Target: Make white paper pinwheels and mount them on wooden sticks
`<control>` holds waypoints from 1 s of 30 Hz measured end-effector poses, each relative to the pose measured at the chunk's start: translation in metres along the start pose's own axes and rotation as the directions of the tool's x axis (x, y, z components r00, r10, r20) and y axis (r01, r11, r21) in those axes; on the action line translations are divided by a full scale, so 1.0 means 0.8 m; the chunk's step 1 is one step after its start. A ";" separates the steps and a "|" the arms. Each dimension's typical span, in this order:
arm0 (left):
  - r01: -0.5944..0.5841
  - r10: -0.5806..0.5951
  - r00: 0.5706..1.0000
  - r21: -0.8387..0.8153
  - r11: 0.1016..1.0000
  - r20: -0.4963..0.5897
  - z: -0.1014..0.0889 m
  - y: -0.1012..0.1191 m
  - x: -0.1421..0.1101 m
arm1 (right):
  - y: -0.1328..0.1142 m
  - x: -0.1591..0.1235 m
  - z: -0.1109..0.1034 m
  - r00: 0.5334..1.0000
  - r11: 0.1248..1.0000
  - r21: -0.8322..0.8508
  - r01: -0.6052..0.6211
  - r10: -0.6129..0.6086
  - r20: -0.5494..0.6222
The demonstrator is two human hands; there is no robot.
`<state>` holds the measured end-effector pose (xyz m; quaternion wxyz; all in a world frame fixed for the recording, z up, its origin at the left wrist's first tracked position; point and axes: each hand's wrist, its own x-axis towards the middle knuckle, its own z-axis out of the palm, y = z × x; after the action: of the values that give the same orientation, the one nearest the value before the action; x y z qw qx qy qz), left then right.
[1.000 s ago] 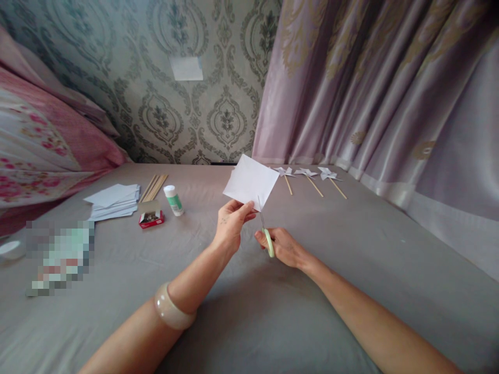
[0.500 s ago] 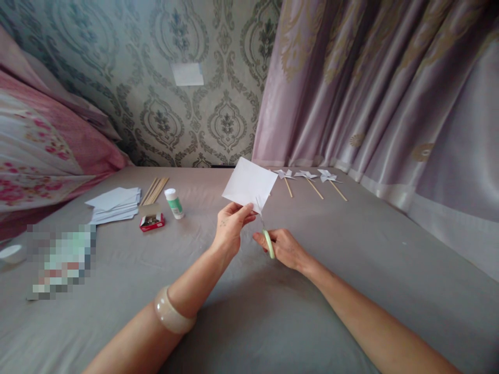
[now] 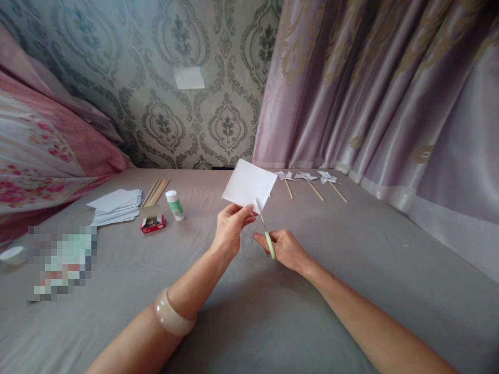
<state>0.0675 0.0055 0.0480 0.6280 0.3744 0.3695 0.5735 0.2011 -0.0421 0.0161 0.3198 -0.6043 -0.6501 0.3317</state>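
Note:
A white square sheet of paper (image 3: 249,182) is pinched at its lower edge by my left hand (image 3: 231,224), held up off the bed. My right hand (image 3: 286,248) grips a pair of scissors (image 3: 268,243) by the pale green handles. Their blades reach into the sheet near its lower right corner, just right of my left fingertips. Behind the sheet to the right, paper pinwheels (image 3: 307,177) on wooden sticks lie in a row; part of another stick shows at the paper's edge.
On the left lie a stack of white paper (image 3: 115,208), several wooden sticks (image 3: 156,193), a glue stick (image 3: 175,205) standing upright and a small red box (image 3: 153,224). Farther left are a blurred packet (image 3: 66,262) and a white round object (image 3: 13,255). Curtains (image 3: 331,88) hang at right.
The scissor blades have closed on the paper, and the handles have come together. Both hands stay in nearly the same place.

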 end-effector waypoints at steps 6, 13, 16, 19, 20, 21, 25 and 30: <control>0.004 -0.004 1.000 0.007 1.000 0.000 -0.001 -0.001 0.002 | -0.002 0.001 0.000 1.000 1.000 -0.006 0.000 0.000 -0.006; -0.009 0.007 0.999 0.055 0.998 0.036 -0.001 -0.007 0.000 | 0.001 0.002 -0.002 1.000 0.999 0.044 -0.010 0.009 0.015; -0.017 0.012 0.997 0.070 0.997 0.071 0.000 -0.012 -0.002 | 0.001 0.002 -0.004 1.000 0.997 0.069 -0.017 0.017 0.008; -0.018 0.011 0.996 0.077 0.997 0.087 0.001 -0.015 -0.004 | 0.000 0.001 -0.006 1.000 0.997 0.078 -0.009 0.008 0.021; -0.017 0.010 0.996 0.078 0.997 0.089 0.002 -0.016 -0.004 | 0.000 0.001 -0.006 1.000 0.997 0.081 -0.002 0.000 0.026; -0.014 0.007 0.996 0.079 0.997 0.090 0.002 -0.017 -0.005 | 0.000 0.001 -0.006 0.999 0.996 0.084 0.006 -0.009 0.031; -0.018 0.011 0.996 0.079 0.997 0.094 0.002 -0.018 -0.005 | 0.002 0.002 -0.006 0.999 0.997 0.079 0.028 -0.030 0.028; -0.020 0.013 0.996 0.078 0.997 0.091 0.002 -0.017 -0.004 | 0.001 0.002 -0.006 1.000 0.997 0.072 0.025 -0.026 0.011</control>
<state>0.0746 0.0016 0.0364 0.6239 0.4276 0.3601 0.5462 0.2054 -0.0403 0.0183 0.3417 -0.5821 -0.6472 0.3544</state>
